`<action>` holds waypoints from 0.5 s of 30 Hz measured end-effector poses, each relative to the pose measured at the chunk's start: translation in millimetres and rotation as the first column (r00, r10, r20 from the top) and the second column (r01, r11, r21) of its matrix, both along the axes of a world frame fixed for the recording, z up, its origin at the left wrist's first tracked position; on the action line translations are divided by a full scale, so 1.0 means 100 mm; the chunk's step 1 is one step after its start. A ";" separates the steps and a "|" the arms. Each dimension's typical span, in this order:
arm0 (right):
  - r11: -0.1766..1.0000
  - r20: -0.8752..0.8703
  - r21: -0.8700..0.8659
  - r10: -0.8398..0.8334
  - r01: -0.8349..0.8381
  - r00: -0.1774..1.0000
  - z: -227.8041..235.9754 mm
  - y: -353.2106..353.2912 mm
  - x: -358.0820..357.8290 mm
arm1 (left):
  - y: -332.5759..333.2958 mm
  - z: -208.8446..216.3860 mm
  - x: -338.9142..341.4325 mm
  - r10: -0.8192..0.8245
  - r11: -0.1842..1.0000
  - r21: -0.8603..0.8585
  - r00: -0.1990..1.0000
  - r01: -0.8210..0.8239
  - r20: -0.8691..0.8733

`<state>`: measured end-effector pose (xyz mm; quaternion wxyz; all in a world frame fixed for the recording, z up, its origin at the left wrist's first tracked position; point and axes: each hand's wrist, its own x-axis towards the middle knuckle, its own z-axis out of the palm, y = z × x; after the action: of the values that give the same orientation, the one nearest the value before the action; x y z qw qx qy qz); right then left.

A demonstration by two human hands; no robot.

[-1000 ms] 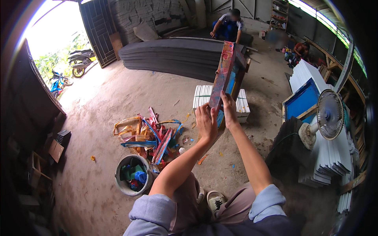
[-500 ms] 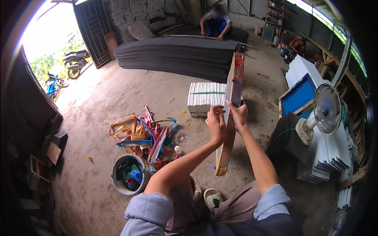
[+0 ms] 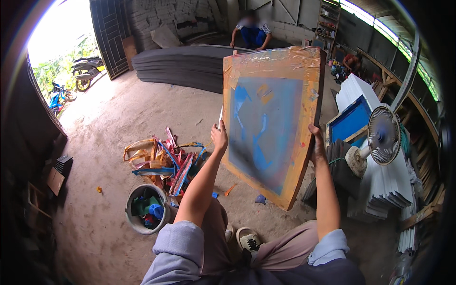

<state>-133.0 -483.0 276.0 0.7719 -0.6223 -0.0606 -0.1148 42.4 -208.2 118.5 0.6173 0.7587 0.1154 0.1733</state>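
Note:
A screen printing frame (image 3: 278, 123) is held up before me, its broad face turned toward me. Brown tape borders its greyish mesh, which carries blue patches and smears. My left hand (image 3: 219, 137) is at the frame's left edge, thumb and fingers around it, the far fingers partly hidden. Gripping the opposite edge, my right hand (image 3: 317, 142) has its fingers curled behind the wood. The frame's lower corner hangs above the concrete floor in front of my shoes.
A pile of torn coloured tape strips (image 3: 168, 159) lies left of the frame, beside a bucket of cloths (image 3: 148, 209). Right stand a fan (image 3: 382, 135), a blue screen frame (image 3: 349, 121) and white sheets (image 3: 384, 185). Behind dark stacked sheets (image 3: 178, 66), a person (image 3: 251, 35) crouches.
The frame has turned from edge-on to face me, now hiding the bundled white stack. My hands have moved apart: the left to the left edge, the right to the right edge.

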 end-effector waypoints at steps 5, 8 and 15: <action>0.990 0.019 0.144 -0.014 0.011 1.000 -0.17 -0.35 0.05 | 0.34 -0.03 0.13 -0.289 0.817 -0.525 0.957 0.238 -0.016; 0.964 0.091 -0.056 -0.254 0.260 0.963 -0.41 -0.79 0.26 | 0.31 -0.03 0.09 -0.419 0.667 -0.698 0.906 0.260 -0.063; 0.866 0.104 -0.254 -0.418 0.431 0.902 -0.68 -0.71 0.34 | 0.35 0.08 -0.09 -0.348 0.765 -0.556 0.935 0.326 0.070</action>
<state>-99.3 -554.4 208.5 0.6336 -0.7173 0.0453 -0.2863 33.3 -172.9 127.0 0.8304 0.5560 0.0344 0.0038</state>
